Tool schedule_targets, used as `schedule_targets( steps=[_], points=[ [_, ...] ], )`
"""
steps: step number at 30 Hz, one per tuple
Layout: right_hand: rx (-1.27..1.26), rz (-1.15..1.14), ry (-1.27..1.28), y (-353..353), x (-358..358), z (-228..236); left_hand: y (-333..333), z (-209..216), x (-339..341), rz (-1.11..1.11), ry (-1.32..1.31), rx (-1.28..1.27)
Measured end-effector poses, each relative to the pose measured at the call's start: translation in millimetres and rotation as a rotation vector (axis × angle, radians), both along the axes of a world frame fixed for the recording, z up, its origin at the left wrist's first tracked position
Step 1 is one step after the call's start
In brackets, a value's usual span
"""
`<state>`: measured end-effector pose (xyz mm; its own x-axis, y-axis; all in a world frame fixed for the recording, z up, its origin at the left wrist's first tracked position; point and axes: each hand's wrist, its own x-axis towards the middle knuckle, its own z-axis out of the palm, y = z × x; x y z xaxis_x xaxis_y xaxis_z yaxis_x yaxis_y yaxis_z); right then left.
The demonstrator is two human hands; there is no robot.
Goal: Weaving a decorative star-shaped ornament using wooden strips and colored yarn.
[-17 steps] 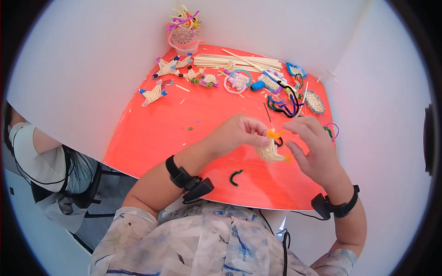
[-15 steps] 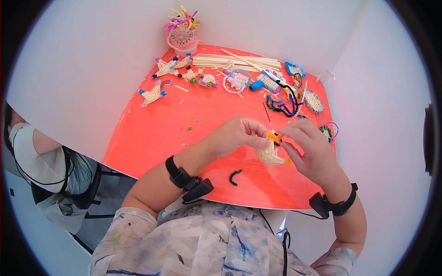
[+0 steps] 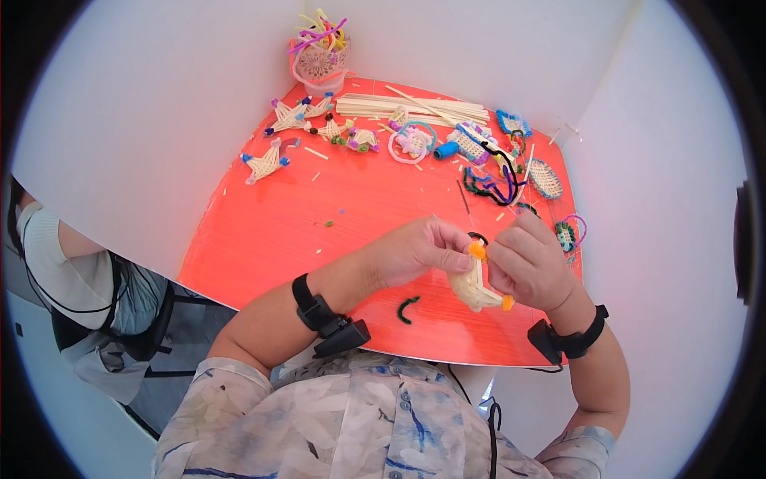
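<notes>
We have a red surface (image 3: 311,215) in front of us. A bundle of pale strips (image 3: 411,108) lies along its far side. Our hands are close together over the near right part: left hand (image 3: 435,251) has thumb and fingers pinched on the upper end of a pale woven piece (image 3: 465,292); right hand (image 3: 527,259) is curled just beside it, and we can't tell if it grips anything. A patterned container (image 3: 317,62) stuffed with coloured fuzzy stems stands at the far left corner. We see the woven piece below the left fingertips; can't tell if it touches the surface. A star (image 3: 265,162) with blue tips lies far left, a blue spool (image 3: 446,149) beyond the hands. Green snippet (image 3: 407,309) nearer us. Orange tuft (image 3: 477,250) at the woven piece's top.
</notes>
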<state>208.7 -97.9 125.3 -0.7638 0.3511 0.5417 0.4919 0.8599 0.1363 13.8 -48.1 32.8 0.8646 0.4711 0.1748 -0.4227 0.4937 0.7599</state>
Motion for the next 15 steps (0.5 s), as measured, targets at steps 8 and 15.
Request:
schedule_targets(
  steps=[8,15],
  points=[
    [-0.979,-0.292,0.193,0,-5,7,5,28,-15,0.627,0.307,1.307],
    [-1.778,-0.507,0.346,-8,0,-14,-7,25,-7,0.721,0.228,1.774]
  ],
)
